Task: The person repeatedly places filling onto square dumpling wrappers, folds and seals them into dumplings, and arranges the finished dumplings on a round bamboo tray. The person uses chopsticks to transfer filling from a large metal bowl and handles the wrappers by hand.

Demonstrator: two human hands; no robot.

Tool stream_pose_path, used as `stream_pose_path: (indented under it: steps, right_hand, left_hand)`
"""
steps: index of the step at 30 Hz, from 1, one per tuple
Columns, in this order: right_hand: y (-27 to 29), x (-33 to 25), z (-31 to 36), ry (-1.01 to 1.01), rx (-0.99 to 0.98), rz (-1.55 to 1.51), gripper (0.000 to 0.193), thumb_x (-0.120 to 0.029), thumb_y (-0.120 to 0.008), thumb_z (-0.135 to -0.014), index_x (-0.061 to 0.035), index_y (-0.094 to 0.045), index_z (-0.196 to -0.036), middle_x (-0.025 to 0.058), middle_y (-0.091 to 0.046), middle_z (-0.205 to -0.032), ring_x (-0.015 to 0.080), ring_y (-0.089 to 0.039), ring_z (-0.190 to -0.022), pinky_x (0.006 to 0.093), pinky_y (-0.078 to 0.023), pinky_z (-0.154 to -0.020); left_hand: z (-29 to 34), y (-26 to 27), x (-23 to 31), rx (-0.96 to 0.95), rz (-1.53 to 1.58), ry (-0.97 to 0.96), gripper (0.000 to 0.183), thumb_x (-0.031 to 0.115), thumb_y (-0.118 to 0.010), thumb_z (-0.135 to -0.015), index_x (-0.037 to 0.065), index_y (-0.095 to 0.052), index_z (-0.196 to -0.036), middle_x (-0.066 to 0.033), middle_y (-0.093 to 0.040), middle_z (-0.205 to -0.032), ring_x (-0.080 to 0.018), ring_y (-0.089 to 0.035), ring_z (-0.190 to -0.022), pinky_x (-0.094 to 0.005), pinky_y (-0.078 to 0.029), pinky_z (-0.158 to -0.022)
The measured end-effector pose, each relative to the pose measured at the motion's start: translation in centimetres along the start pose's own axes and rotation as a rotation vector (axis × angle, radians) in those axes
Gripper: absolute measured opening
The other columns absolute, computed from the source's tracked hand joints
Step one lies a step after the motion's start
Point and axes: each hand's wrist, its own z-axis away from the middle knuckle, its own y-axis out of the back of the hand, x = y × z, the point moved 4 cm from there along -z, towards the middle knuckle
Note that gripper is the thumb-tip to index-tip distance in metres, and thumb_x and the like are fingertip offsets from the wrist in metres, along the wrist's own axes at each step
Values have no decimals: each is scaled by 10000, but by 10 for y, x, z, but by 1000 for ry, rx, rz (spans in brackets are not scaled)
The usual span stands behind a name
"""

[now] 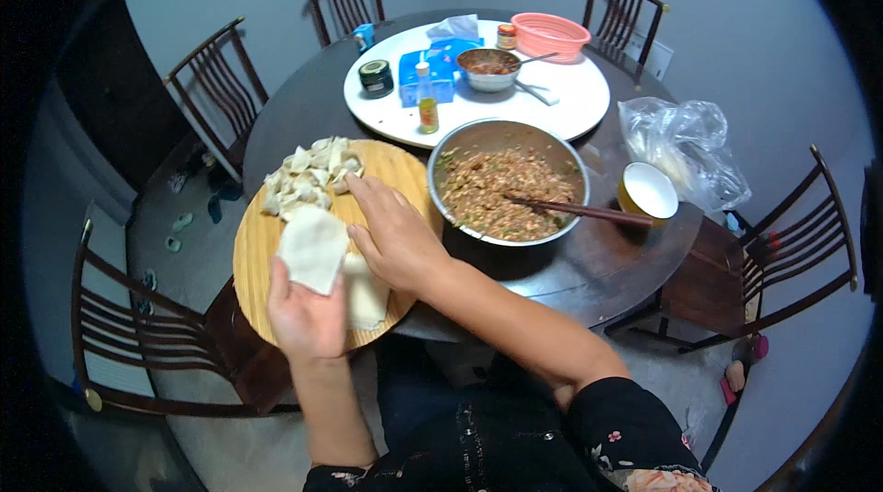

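My left hand [303, 317] holds a thin white dumpling wrapper [314, 247] flat on its palm, over a round wooden board [253, 244]. My right hand [397, 233] lies on the board beside it, fingers spread, touching a stack of wrappers [366, 297]. At the board's far edge sits a heap of folded dumplings [308, 175]. To the right stands a steel bowl of minced filling [506, 184], with dark chopsticks [589, 211] resting across its rim.
The dark round table [589, 262] carries a white turntable [570, 97] with a small steel bowl [489, 69], a pink basket [550, 34], jars, a bottle and a blue tissue pack. A yellow bowl [647, 190] and a clear plastic bag [685, 147] lie right. Wooden chairs ring the table.
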Motion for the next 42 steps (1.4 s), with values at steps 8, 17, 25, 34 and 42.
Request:
stream_pose_path:
  steps: [8,17,25,34,42]
  right_hand:
    - [159,40,152,-691,53,-193,227,-183,-623,-870,4,-684,-758,24,-629,-680,92,-537,-607,284,-447,-558]
    - [211,65,86,-266,24,40,192,-127,-622,-870,-7,-671,-1011,56,-589,-722,135,-541,-671,271,-433,-617]
    - [231,51,66,-369,-66,-110,231,-169,-553,-916,33,-666,-918,83,-617,-765,127,-575,-649,238,-466,-577]
    - [214,65,72,-317,-179,-194,207,-153,-579,-902,17,-668,-979,68,-633,-821,90,-560,-652,215,-463,-570]
    - [200,78,89,-461,-77,-505,213,-148,-570,-907,26,-667,-983,102,-659,-884,142,-623,-741,242,-495,-597]
  left_hand:
    - [10,21,-42,48,-30,223,395,203,-407,-974,-29,-404,-1294,-166,-506,-1295,-311,-508,-1182,-473,-405,-1010]
    - [10,15,-82,73,54,395,403,230,-444,-967,2,-425,-1298,-152,-524,-1277,-299,-519,-1168,-476,-412,-1000]
    - [-8,5,-37,-84,-602,-3,375,215,-394,-994,-81,-522,-1185,-168,-603,-1097,-228,-608,-989,-336,-496,-885]
    - [9,13,-93,-15,-116,492,429,245,-372,-992,-70,-415,-1280,-200,-520,-1246,-310,-518,-1161,-437,-397,-1015]
    - [1,9,-110,-21,-91,515,444,257,-356,-994,-58,-389,-1305,-201,-488,-1292,-317,-472,-1214,-452,-353,-1051]
